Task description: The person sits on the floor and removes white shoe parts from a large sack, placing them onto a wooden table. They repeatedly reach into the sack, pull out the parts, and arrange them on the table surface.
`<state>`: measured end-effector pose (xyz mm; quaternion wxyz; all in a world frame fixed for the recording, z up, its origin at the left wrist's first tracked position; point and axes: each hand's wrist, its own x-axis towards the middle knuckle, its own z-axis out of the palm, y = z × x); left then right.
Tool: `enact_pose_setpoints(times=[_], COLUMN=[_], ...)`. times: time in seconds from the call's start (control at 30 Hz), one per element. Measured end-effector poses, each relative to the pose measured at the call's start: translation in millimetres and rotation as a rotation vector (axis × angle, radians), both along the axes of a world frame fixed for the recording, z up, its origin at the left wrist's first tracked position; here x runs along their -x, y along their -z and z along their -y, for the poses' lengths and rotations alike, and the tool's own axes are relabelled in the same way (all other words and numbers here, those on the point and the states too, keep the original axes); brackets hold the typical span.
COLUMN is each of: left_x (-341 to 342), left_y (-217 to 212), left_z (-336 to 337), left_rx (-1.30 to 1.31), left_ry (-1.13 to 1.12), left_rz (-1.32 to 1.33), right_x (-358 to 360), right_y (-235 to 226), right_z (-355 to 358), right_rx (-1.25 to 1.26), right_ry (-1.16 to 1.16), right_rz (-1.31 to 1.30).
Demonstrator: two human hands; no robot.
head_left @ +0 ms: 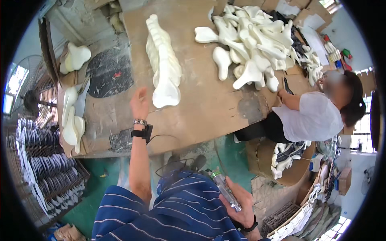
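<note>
Standing at eight o'clock, a rack [56,172] carries rows of flat grey pieces. At nine o'clock, several cream moulded offcuts [70,134] lie along the edge of the cardboard-covered desk [201,106]. Toward ten o'clock, the left hand [140,102] is above the desk, just beside the nested row [164,64] of cream moulded pieces and apparently apart from it; it seems to hold nothing, though blur prevents telling whether its fingers are spread or together. The row itself runs from the centre toward eleven o'clock, its broad, nearest end facing the wearer. At five o'clock, the right hand [241,203] is clamped around a grey tube-shaped tool [226,190] with a green end, held low, clear of the desk. A loose pile [251,48] of similar pieces occupies one o'clock; a co-worker [313,116] is at three o'clock. The step in hand is judged to be a left-hand approach to the row; a grasp from here would call for a short move toward three o'clock, fingers parted around the nearest piece.
</note>
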<state>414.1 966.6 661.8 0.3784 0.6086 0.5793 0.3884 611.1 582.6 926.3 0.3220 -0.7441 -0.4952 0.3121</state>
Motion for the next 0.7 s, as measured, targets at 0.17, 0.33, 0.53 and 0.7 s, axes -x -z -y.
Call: enact_pose_setpoints(times=[0.17, 0.33, 0.53, 0.7], left_x=[14, -8, -20, -1], left_y=[78, 114, 123, 38], left_z=[-2, -27, -37, 8], left_rx=[0.022, 0.047, 0.118, 0.218], left_ry=[0.041, 0.107, 0.215, 0.136], left_rz=[-0.075, -0.106, -0.182, -0.087], right_x=[-7, -5, -4, 3], right_y=[4, -6, -4, -5], right_z=[-8, -32, -33, -39], right_rx=[0.010, -0.123, -0.166, -0.077], right_ry=[-0.058, 0.020, 0.041, 0.043], right_rz=[-0.015, 0.077, 0.123, 0.091])
